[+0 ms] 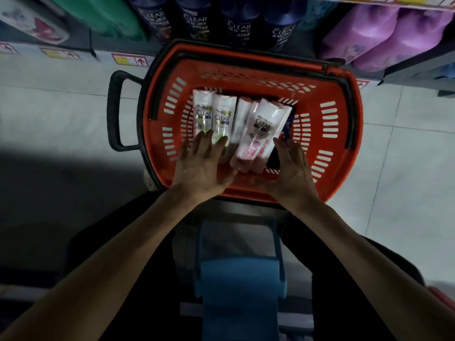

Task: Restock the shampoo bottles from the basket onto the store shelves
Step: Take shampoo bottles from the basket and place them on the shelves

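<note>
The white bottles (pixel 222 116) lie side by side in the basket (pixel 330 153), caps toward 12 o'clock. Their lower ends are covered by the hands, and blur smears most of the label print. A dark bottle (pixel 288 126) at the 3 o'clock end of the row is almost wholly hidden behind the pink-labelled bottle (pixel 261 134), which lies tilted across its neighbours. The left hand (pixel 199 166) is open, its fingers straight and spread over the bases of the two green-labelled bottles; whether it presses on them cannot be told. The right hand (pixel 293 173) is open too, fingers straight, at 3 o'clock of the pink-labelled bottle with its fingertips by the dark bottle, gripping nothing. The shelf (pixel 32 49) at 12 o'clock is cut off by the top of the view, so only the lower parts of its dark, green and purple stock show. The basket's far rim sits just under the shelf edge, and its black handle (pixel 118 109) juts out at 9 o'clock. Inside the basket, bare bottom shows at 3 and 9 o'clock of the row. Tiled floor (pixel 61 99) lies on both sides. A blue stool (pixel 241 279), dim, stands at 6 o'clock between the forearms.
</note>
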Motion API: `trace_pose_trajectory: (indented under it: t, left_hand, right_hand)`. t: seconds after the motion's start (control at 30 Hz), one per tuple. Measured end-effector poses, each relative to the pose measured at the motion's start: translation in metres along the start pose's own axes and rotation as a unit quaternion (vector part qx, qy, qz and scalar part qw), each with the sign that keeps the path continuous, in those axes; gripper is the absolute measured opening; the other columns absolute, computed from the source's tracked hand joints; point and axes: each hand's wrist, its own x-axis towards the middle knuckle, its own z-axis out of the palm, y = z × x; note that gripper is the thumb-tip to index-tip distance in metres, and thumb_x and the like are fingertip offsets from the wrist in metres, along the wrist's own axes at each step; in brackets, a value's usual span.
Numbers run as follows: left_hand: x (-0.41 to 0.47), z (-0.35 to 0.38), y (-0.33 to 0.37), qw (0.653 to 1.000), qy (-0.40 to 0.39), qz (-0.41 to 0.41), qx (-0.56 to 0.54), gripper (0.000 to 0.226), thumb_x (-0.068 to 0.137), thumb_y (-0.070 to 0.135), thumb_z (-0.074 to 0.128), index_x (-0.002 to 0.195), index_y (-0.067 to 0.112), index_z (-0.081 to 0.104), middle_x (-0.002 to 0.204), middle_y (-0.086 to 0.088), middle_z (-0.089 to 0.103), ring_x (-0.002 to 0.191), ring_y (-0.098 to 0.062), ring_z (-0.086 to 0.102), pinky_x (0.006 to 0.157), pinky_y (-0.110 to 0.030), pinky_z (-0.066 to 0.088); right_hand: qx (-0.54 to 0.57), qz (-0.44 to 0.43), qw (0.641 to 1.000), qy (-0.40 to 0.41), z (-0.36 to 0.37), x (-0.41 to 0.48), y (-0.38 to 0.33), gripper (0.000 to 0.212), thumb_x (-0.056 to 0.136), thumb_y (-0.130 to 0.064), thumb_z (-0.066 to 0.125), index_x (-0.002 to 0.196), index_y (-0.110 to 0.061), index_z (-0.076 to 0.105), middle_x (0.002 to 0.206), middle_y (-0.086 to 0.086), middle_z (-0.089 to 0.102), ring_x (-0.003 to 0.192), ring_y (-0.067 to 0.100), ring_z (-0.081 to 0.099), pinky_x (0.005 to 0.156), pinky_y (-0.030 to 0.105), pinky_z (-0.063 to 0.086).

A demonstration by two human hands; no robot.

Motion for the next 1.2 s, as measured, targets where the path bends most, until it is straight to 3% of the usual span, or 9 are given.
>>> trace_pose_trajectory:
  t: [0.13,0.27,0.4,0.53,0.73,0.83,1.0,1.2]
  left_hand:
    - [0.047,0.002,0.004,0.999,0.032,0.014,0.001,0.098,0.085,0.085,0.027,0.163,0.027,0.015,0.171,-0.014,0.012,0.157,-0.037,0.013,0.122,-0.064,0.021]
    - [0.085,0.005,0.007,0.994,0.065,0.08,0.04,0.098,0.083,0.082,0.037,0.163,0.028,0.019,0.171,-0.012,0.016,0.156,-0.037,0.016,0.119,-0.068,0.02]
    - [0.097,0.001,0.002,0.986,0.098,0.116,0.062,0.097,0.08,0.077,0.04,0.16,0.024,0.031,0.165,-0.016,0.031,0.152,-0.04,0.029,0.116,-0.069,0.027]
    - [0.089,-0.008,-0.004,0.98,0.118,0.134,0.086,0.095,0.076,0.072,0.037,0.156,0.02,0.037,0.161,-0.016,0.037,0.148,-0.04,0.035,0.113,-0.07,0.031]
    - [0.076,-0.033,0.004,0.977,0.151,0.102,0.108,0.095,0.079,0.077,0.029,0.162,0.033,0.019,0.166,-0.007,0.026,0.152,-0.033,0.027,0.122,-0.063,0.017]
    - [0.073,-0.051,0.003,0.98,0.161,0.082,0.085,0.092,0.085,0.076,0.047,0.161,0.037,0.011,0.167,-0.002,0.023,0.152,-0.031,0.025,0.125,-0.058,0.015]
    - [0.057,-0.053,0.003,0.972,0.219,0.054,0.059,0.093,0.083,0.079,0.045,0.161,0.037,0.018,0.166,-0.003,0.028,0.149,-0.031,0.034,0.122,-0.056,0.024]
    - [0.026,-0.044,0.009,0.965,0.254,0.053,0.033,0.087,0.089,0.071,0.054,0.161,0.036,0.02,0.165,-0.001,0.029,0.147,-0.032,0.037,0.122,-0.056,0.025]
  right_hand:
    - [-0.04,-0.047,0.998,-0.023,0.011,0.015,0.009,0.112,0.076,-0.076,0.066,0.162,-0.03,0.011,0.168,0.01,0.012,0.156,0.031,0.011,0.122,0.057,0.026]
    - [-0.065,-0.1,0.992,-0.042,0.008,0.059,0.004,0.117,0.07,-0.086,0.035,0.164,-0.023,0.008,0.17,0.012,0.003,0.156,0.031,0.002,0.126,0.053,0.013]
    - [-0.118,-0.219,0.968,0.029,0.008,0.092,0.017,0.096,0.079,-0.07,0.048,0.147,-0.003,0.049,0.153,0.026,0.04,0.142,0.048,0.036,0.111,0.061,0.04]
    - [-0.134,-0.246,0.959,0.042,0.006,0.104,0.024,0.096,0.073,-0.057,0.074,0.152,-0.014,0.041,0.158,0.017,0.034,0.146,0.039,0.035,0.109,0.056,0.046]
    - [-0.184,-0.288,0.935,0.098,0.004,0.091,0.024,0.084,0.085,-0.056,0.066,0.155,-0.021,0.036,0.158,0.012,0.034,0.146,0.034,0.034,0.114,0.05,0.04]
    - [-0.227,-0.313,0.912,0.14,-0.004,0.081,0.019,0.085,0.081,-0.051,0.073,0.153,-0.02,0.04,0.151,0.015,0.041,0.139,0.038,0.04,0.108,0.052,0.045]
    - [-0.207,-0.283,0.921,0.169,-0.02,0.062,0.013,0.085,0.085,-0.052,0.07,0.156,-0.021,0.032,0.153,0.016,0.034,0.144,0.039,0.031,0.116,0.051,0.035]
    - [-0.216,-0.215,0.934,0.186,-0.035,0.03,0.016,0.093,0.085,-0.05,0.072,0.16,-0.025,0.023,0.155,0.013,0.03,0.144,0.036,0.026,0.112,0.052,0.038]
